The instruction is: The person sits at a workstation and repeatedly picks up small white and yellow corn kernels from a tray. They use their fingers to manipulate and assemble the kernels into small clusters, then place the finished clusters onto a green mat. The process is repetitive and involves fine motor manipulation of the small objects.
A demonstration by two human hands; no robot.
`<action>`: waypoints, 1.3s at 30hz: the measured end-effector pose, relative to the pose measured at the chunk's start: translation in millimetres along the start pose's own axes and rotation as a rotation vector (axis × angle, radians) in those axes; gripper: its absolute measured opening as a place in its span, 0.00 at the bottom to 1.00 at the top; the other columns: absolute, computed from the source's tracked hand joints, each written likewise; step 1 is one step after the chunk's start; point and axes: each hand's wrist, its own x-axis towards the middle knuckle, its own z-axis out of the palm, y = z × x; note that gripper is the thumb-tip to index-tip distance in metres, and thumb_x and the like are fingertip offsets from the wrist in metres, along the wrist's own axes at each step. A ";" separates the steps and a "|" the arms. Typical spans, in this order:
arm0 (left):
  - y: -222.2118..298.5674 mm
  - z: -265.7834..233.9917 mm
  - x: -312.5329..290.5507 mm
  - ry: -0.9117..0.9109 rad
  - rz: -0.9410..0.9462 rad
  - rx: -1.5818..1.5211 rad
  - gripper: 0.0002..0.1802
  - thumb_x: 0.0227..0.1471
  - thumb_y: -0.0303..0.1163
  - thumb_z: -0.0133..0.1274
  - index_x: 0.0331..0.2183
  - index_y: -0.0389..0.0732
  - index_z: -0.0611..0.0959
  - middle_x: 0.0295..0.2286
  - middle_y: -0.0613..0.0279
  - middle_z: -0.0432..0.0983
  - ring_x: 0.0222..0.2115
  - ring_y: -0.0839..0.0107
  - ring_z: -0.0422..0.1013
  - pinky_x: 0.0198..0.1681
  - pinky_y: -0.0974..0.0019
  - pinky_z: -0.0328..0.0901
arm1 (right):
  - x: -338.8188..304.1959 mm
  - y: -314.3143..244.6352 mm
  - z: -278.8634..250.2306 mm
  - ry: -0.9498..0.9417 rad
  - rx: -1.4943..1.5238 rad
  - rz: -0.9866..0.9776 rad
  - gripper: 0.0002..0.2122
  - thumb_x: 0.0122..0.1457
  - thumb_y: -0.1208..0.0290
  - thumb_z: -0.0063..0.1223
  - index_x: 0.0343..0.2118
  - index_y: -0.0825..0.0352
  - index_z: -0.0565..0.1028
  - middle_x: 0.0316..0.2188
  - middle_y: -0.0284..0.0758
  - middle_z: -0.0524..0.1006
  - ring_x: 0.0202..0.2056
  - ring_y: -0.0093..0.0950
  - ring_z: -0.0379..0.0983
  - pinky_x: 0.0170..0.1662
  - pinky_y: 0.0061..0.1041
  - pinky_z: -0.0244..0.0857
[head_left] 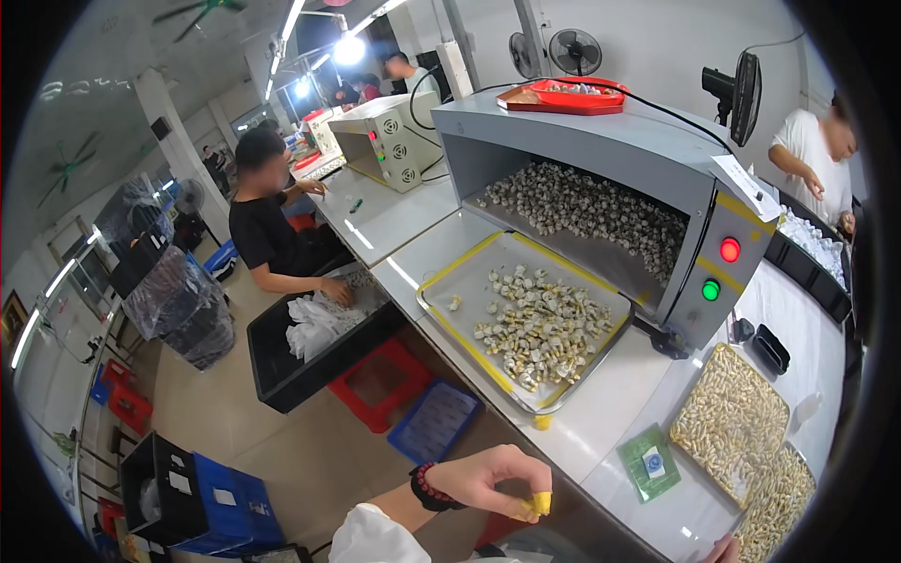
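The person's left hand (496, 480), wearing a red beaded bracelet (434, 483), was bent with its yellow-covered fingertips (542, 504) drawn in toward the thumb; whether anything was pinched there could not be told. At twelve o'clock from it, a rectangular metal tray with a yellow-edged rim (469, 281) held a heap of small white-and-yellow pieces (544, 328). At three o'clock lay a flat green square packet (649, 464) on the white tabletop (601, 413). Only part of the right hand (723, 550) showed, so its grip could not be told; a bed of small slender cream-coloured pieces (781, 495) lay near it at two o'clock. Beyond the tray, toward one o'clock, stood a grey box-shaped metal machine (469, 155).
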 end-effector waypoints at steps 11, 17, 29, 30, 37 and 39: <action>-6.8 15.5 -29.2 -0.048 0.073 0.070 0.08 0.45 0.27 0.57 0.30 0.35 0.77 0.28 0.62 0.75 0.28 0.75 0.70 0.34 0.73 0.63 | 3.2 -10.0 -1.6 0.006 0.017 -0.035 0.17 0.61 0.64 0.44 0.18 0.69 0.71 0.13 0.37 0.65 0.16 0.32 0.60 0.21 0.29 0.55; 29.9 19.5 -26.1 -0.040 -0.014 0.317 0.08 0.46 0.28 0.58 0.30 0.35 0.78 0.27 0.59 0.75 0.30 0.68 0.71 0.35 0.69 0.65 | -15.7 53.5 21.3 0.094 0.047 0.027 0.15 0.59 0.73 0.42 0.16 0.71 0.61 0.12 0.33 0.57 0.16 0.24 0.52 0.20 0.27 0.45; 53.9 -65.7 56.2 0.109 -0.156 0.938 0.12 0.47 0.32 0.56 0.34 0.34 0.78 0.24 0.70 0.74 0.25 0.85 0.65 0.29 0.76 0.62 | -4.9 20.3 15.1 0.125 -0.018 -0.039 0.13 0.52 0.72 0.49 0.15 0.68 0.61 0.12 0.42 0.60 0.15 0.39 0.55 0.21 0.35 0.47; 51.6 -81.2 60.8 0.133 -0.227 0.938 0.13 0.47 0.31 0.56 0.34 0.34 0.78 0.24 0.70 0.74 0.25 0.86 0.66 0.28 0.77 0.62 | -1.6 7.6 16.4 0.088 -0.006 0.031 0.13 0.51 0.72 0.50 0.14 0.68 0.62 0.11 0.42 0.61 0.15 0.40 0.57 0.20 0.34 0.48; 3.0 -147.3 182.8 0.239 -0.299 1.217 0.17 0.39 0.32 0.57 0.33 0.32 0.78 0.22 0.59 0.76 0.25 0.76 0.71 0.31 0.71 0.65 | 7.4 -10.0 -0.6 0.032 0.032 0.045 0.11 0.47 0.71 0.55 0.12 0.64 0.68 0.08 0.35 0.61 0.11 0.33 0.61 0.16 0.29 0.52; -24.3 -176.2 242.8 0.158 -0.271 1.412 0.19 0.37 0.34 0.58 0.33 0.32 0.78 0.22 0.56 0.76 0.25 0.72 0.71 0.32 0.68 0.65 | 9.4 -1.8 -3.8 0.017 -0.011 0.061 0.10 0.46 0.70 0.55 0.13 0.63 0.70 0.09 0.35 0.64 0.12 0.33 0.63 0.17 0.29 0.55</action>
